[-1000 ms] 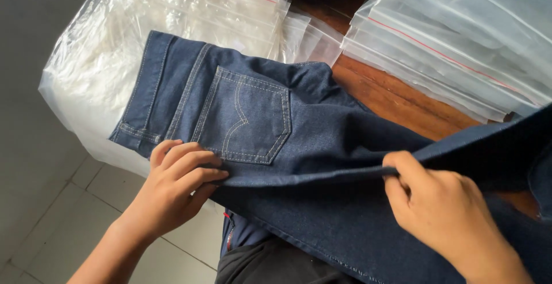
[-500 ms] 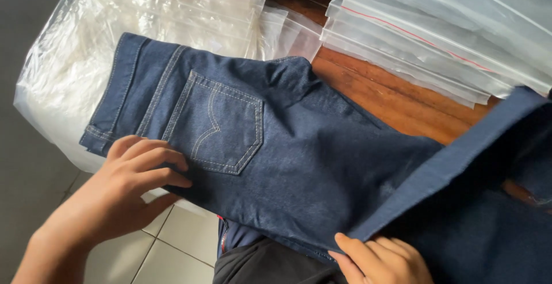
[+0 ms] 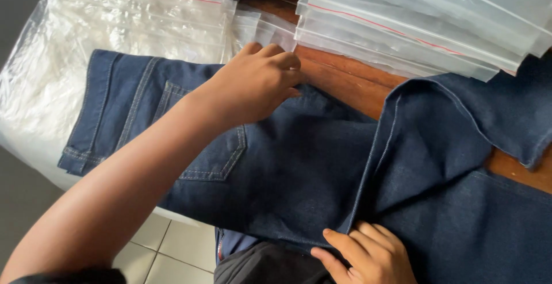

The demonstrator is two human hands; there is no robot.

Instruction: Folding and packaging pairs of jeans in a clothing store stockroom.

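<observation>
Left hand (image 3: 256, 83), fingers curled, pins the jeans (image 3: 287, 169) flat; right hand (image 3: 368, 252) pinches the folded leg beside it, keeping the crease.

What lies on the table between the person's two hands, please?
In the head view, only dark blue jeans span from the left hand to the right hand.

Dark blue jeans (image 3: 299, 169) lie flat, back pocket up, one leg folded over.

The left forearm (image 3: 132, 186) covers most of the jeans' back pocket (image 3: 221, 160); the right hand (image 3: 368, 255) is cut off at the bottom edge, its grip unclear.
</observation>
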